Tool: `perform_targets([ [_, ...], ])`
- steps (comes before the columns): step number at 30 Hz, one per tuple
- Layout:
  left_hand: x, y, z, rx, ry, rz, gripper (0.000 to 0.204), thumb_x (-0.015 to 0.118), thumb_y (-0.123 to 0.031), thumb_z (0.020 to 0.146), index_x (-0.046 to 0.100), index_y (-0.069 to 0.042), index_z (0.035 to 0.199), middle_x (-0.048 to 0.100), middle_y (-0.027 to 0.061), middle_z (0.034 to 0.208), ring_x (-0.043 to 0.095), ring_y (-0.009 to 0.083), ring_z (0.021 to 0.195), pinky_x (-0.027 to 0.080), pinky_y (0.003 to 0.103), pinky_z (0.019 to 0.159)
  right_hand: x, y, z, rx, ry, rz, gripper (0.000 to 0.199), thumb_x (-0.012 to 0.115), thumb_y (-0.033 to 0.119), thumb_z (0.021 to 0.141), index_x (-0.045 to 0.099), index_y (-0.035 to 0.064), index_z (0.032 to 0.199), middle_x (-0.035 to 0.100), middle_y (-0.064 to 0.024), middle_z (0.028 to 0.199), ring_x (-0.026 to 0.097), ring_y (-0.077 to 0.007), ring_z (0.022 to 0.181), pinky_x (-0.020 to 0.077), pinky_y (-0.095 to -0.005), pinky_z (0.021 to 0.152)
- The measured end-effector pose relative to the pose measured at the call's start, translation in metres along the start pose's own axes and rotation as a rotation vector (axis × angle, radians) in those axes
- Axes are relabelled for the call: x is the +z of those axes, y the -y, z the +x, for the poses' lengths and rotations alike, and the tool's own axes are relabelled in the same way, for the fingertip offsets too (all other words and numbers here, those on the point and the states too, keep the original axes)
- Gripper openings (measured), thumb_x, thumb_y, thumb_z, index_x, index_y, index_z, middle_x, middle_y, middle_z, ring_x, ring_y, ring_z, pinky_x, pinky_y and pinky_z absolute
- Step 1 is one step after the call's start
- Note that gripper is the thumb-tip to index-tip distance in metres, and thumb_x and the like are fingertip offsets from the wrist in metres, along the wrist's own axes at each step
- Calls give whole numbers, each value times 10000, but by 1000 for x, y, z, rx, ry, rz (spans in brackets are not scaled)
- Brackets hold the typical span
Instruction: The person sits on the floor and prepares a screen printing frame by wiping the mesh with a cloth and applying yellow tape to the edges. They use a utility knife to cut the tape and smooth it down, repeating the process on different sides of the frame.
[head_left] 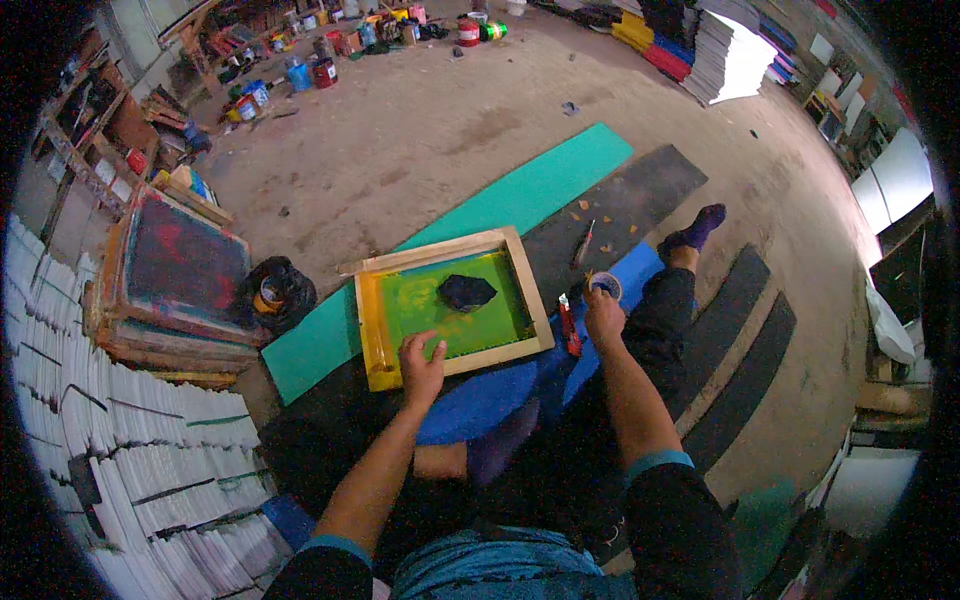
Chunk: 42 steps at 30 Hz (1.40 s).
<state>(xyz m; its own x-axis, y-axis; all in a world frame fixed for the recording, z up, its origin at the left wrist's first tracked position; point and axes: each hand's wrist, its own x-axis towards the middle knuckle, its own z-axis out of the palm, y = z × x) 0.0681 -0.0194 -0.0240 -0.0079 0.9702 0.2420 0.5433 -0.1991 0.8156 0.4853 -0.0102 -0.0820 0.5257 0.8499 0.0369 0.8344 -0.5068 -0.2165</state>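
Note:
A wooden screen-printing frame (520,285) with green and yellow mesh lies in front of me, yellow along its left side. On the mesh sits a dark crumpled lump (467,292), perhaps cloth. My left hand (422,368) rests at the frame's near rail, fingers apart, gripping nothing I can see. To the right of the frame, my right hand (604,318) is closed on a roll of tape (605,285). Between that hand and the frame lies a red utility knife (569,326). Farther off, a slim red-and-pale tool (584,243) lies on the dark mat.
A green strip (530,185) and a dark mat (655,190) lie on the floor, with blue sheeting (480,405) near my legs. Stacked screens (180,260) and a black bag (280,290) stand left, above white stacks (170,430). Paint cans (325,72) stand far off.

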Motion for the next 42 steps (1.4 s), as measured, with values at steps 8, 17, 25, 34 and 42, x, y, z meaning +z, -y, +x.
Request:
perform_targets([
  [8, 25, -16, 8, -14, 65, -260, 319, 732, -179, 856, 658, -52, 1139, 665, 118, 1078, 606, 277, 1012, 474, 404, 920, -70, 42, -39, -549, -196, -162, 172, 558, 71, 847, 608, 85, 1012, 654, -101, 960, 652, -321, 944, 577, -431, 690],
  [17, 3, -80, 56, 110, 366, -534, 499, 714, -222, 894, 566, -63, 1344, 611, 115, 1335, 593, 255, 1210, 458, 419, 1029, -150, 118, -100, -851, -287, 84, 184, 633, 48, 777, 654, 115, 946, 650, -74, 908, 642, -307, 862, 555, -414, 663],
  [25, -23, -82, 61, 155, 439, -478, 471, 743, -184, 872, 585, -63, 1299, 616, 104, 1301, 577, 243, 1206, 442, 382, 1046, -162, 163, -127, -1001, -306, 229, 169, 661, 20, 782, 653, 90, 936, 669, -69, 860, 648, -297, 795, 545, -396, 675],
  [34, -42, -63, 55, 206, 262, -386, 181, 756, -148, 857, 682, -1, 934, 701, 109, 994, 671, 223, 936, 522, 341, 843, -162, 181, -143, -977, -160, 296, 215, 751, 108, 795, 668, 72, 989, 683, -90, 920, 641, -308, 850, 531, -422, 733],
  [42, -84, -16, 36, -100, 307, -207, 208, 743, -182, 868, 700, 4, 952, 724, 107, 887, 683, 206, 824, 529, 334, 768, -75, 175, -151, -748, 81, 574, 509, 750, 321, 839, 585, 48, 1237, 610, -172, 1190, 563, -371, 1112, 466, -452, 942],
])
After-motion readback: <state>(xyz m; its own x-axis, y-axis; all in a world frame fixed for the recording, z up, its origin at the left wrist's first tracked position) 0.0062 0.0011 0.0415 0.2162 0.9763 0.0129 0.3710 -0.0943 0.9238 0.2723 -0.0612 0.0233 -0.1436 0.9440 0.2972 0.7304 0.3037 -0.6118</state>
